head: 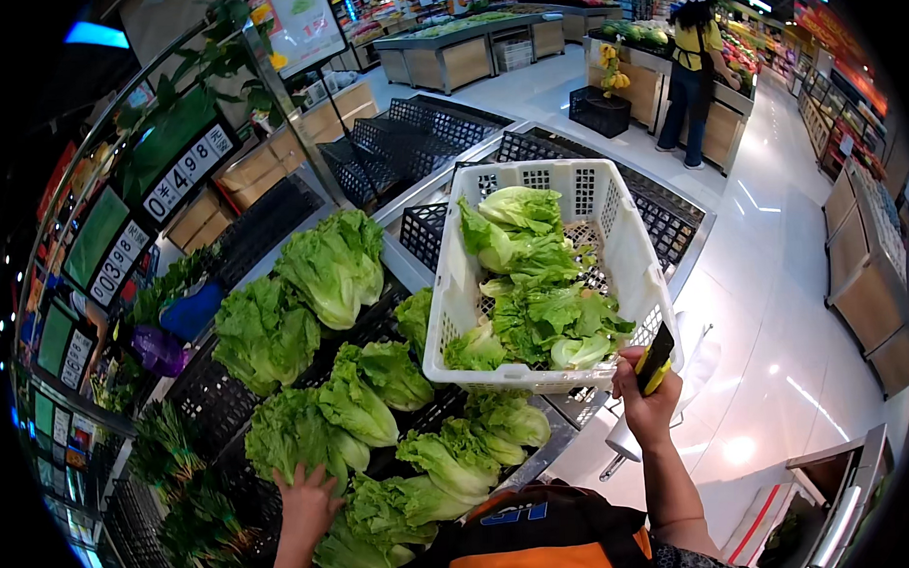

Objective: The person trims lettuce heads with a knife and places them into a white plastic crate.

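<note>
My left hand (309, 501) rests with spread fingers on the lower edge of a head of leafy green lettuce (287, 432) on the black display rack. In my right hand (646, 390) is a yellow-and-black knife (655, 363), its dark blade pointing up, beside the near right corner of a white plastic crate (551, 377). Several lettuce heads and loose leaves (538, 303) lie inside the crate, mostly on its left and near side. More lettuce heads (334, 269) are spread over the rack between my left hand and the crate.
Black perforated crates (419, 127) fill the stand behind. Bundled dark greens (175, 451) lie at the left, below price signs (188, 169). A roll of plastic bags (623, 437) hangs by the stand's right edge. A person in a yellow top (696, 58) stands at a far produce display.
</note>
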The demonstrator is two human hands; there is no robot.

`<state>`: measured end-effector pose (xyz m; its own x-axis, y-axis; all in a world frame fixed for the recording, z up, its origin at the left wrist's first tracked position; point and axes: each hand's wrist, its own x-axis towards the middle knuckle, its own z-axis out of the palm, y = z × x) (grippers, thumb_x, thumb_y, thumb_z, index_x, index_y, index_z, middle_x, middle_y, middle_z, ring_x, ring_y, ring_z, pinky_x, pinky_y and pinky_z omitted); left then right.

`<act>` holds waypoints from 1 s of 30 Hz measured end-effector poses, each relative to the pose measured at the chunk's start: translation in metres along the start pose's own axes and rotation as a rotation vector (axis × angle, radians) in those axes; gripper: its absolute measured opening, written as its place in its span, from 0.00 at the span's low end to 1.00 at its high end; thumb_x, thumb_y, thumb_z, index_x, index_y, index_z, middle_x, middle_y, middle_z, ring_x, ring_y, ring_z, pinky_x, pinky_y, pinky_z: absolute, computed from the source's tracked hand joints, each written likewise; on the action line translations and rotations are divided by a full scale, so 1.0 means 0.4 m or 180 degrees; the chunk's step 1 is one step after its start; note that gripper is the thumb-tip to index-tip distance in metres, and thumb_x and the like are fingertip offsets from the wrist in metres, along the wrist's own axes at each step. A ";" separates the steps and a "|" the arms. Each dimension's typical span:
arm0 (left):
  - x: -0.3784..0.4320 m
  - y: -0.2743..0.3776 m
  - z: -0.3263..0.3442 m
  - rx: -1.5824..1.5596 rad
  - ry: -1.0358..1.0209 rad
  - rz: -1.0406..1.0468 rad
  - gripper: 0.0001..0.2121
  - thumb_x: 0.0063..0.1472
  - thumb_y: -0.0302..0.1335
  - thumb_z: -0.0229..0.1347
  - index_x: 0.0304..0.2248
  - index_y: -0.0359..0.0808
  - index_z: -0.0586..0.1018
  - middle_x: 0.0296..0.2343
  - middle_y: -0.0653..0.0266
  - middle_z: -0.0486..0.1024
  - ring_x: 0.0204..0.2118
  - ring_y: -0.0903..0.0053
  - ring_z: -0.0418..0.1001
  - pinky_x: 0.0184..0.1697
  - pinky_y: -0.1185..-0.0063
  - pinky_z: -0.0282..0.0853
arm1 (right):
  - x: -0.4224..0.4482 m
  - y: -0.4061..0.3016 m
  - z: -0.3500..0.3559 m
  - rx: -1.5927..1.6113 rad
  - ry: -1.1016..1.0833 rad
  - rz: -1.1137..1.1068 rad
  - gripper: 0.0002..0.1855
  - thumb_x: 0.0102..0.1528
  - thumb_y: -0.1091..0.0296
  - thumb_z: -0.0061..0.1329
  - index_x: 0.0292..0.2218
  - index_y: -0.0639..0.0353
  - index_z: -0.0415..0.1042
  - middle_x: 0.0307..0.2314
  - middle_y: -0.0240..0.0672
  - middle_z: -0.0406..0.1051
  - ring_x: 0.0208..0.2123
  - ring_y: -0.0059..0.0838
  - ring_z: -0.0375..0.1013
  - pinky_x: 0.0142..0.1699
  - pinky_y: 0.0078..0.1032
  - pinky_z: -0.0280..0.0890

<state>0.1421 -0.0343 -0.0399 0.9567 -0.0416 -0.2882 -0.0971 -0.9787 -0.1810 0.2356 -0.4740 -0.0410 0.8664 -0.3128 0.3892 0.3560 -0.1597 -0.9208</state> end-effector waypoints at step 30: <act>0.738 0.745 -0.355 -0.0675 -0.1667 0.4032 0.28 0.52 0.26 0.51 0.54 0.48 0.60 0.43 0.54 0.68 0.40 0.64 0.69 0.42 0.74 0.65 | 0.107 0.046 -0.032 0.1083 0.0810 0.0057 0.05 0.54 0.77 0.41 0.34 0.66 0.61 0.16 0.33 0.60 0.15 0.19 0.60 0.20 0.15 0.58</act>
<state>0.4344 -0.3670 -0.0455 0.0308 -0.8816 -0.4711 -0.7243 -0.3445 0.5973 0.2748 -0.5022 -0.0411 0.7746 -0.5408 0.3279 0.4738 0.1528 -0.8673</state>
